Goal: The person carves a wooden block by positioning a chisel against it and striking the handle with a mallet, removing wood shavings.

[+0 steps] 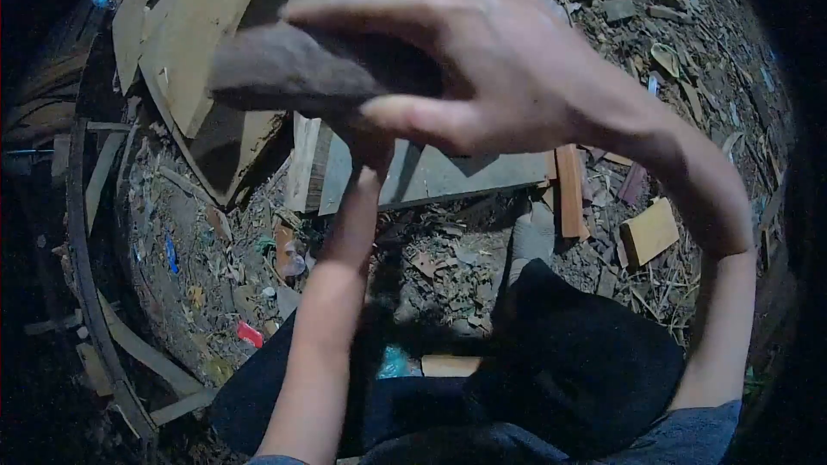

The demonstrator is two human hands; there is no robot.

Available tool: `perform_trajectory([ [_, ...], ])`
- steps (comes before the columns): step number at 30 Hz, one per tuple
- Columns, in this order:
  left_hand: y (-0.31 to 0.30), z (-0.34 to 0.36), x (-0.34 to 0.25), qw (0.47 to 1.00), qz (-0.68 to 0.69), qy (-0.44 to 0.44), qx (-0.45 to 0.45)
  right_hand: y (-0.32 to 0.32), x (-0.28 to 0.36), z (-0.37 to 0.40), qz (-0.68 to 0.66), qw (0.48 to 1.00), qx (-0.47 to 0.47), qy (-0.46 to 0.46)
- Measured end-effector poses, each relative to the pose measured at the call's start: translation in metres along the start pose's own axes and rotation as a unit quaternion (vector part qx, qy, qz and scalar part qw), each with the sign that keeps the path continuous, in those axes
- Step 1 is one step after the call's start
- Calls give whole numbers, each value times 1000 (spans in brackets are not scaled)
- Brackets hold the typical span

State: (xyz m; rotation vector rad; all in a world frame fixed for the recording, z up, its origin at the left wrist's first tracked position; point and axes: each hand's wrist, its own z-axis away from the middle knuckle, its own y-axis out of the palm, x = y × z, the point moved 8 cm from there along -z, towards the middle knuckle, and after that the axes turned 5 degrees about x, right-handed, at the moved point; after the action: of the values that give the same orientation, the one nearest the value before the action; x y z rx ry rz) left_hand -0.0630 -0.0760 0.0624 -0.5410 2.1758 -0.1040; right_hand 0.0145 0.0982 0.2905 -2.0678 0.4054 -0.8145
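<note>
My right hand (508, 69) reaches in from the right, closed around a rough grey-brown block (293, 65). Its thumb lies along the near side and its fingers stretch over the top; motion blurs both the hand and the block. Below the block rises my left forearm, and only the wrist end of my left hand (370, 146) shows, its fingers hidden behind the block. Under both hands, a flat grey board (465, 182) lies on the ground, a pale piece of wood (306, 164) at its left end.
Large wooden slabs (207, 52) lean at the upper left. A reddish-brown wood strip (569, 194) and a yellowish wood block (650, 231) lie to the right. Chips and litter cover the ground, with a red wrapper (250, 333) at left. My foot (532, 232) is by the board.
</note>
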Motion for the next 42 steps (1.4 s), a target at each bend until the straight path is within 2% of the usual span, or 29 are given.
perform_trajectory([
  [1,0,-5,5,1000,2,-5,2,6,-4,-8,0,1000,3,3],
  [2,-3,6,6,1000,2,-10,3,-12,4,-12,-30,982,-162,-93],
  [3,6,10,6,1000,1,-16,2,-29,11,0,-61,926,-321,-187],
  [4,6,4,9,1000,-1,-18,-1,-30,12,6,-63,926,-319,-190],
  [5,11,3,8,1000,-4,-17,-2,-9,4,2,-26,984,-145,-97],
  [6,1,14,0,1000,-5,-14,1,16,-6,5,14,999,32,3],
  [7,3,16,-4,1000,-5,-11,6,19,-7,5,-44,990,112,78],
  [10,-5,11,3,1000,0,-17,9,14,-10,5,-70,992,59,84],
  [11,-5,13,5,1000,1,-20,8,13,-17,7,-149,987,-2,59],
  [12,-7,13,6,1000,0,-22,5,8,-26,8,-141,987,-70,25],
  [13,-2,-2,-22,978,200,-57,36,9,-38,12,-250,966,-47,57],
  [14,9,-25,-70,913,393,-89,68,11,-48,17,-354,930,-25,91],
  [15,-1,-41,-84,915,374,-147,-38,20,-71,19,-296,948,-87,85],
  [16,-11,-44,-86,903,350,-205,-141,-7,-35,25,-305,936,-31,175],
  [17,-16,-57,-82,897,373,-210,-113,-7,-53,29,-407,893,79,175],
  [18,-23,-66,-88,901,370,-192,-118,0,-68,37,-502,827,189,168],
  [19,-26,-74,-92,896,391,-173,-117,12,-74,41,-505,825,190,169],
  [21,-30,-81,-95,893,407,-153,-119,27,-103,46,-412,880,44,231],
  [23,-22,-86,-103,910,388,-129,-61,27,-105,48,-427,875,47,221],
  [26,-8,-82,-110,922,369,-113,-29,14,-96,51,-418,877,31,235],
  [28,3,-80,-110,920,375,-114,-18,6,-87,55,-435,866,66,239],
  [29,7,-79,-110,919,379,-112,-10,20,-104,56,-428,879,8,210],
  [30,10,-78,-110,919,379,-112,-9,13,-108,57,-429,879,8,210],
  [32,16,-77,-112,929,358,-94,-1,15,-102,62,-497,829,133,219],
  [33,18,-76,-113,929,357,-94,-1,29,-108,64,-498,829,133,218],
  [34,20,-75,-115,934,345,-90,8,37,-125,67,-373,904,30,208],
  [35,21,-74,-117,939,334,-87,18,30,-131,70,-236,950,-73,192],
  [42,22,-73,-119,945,314,-93,25,23,-125,66,-253,947,-94,173],
])
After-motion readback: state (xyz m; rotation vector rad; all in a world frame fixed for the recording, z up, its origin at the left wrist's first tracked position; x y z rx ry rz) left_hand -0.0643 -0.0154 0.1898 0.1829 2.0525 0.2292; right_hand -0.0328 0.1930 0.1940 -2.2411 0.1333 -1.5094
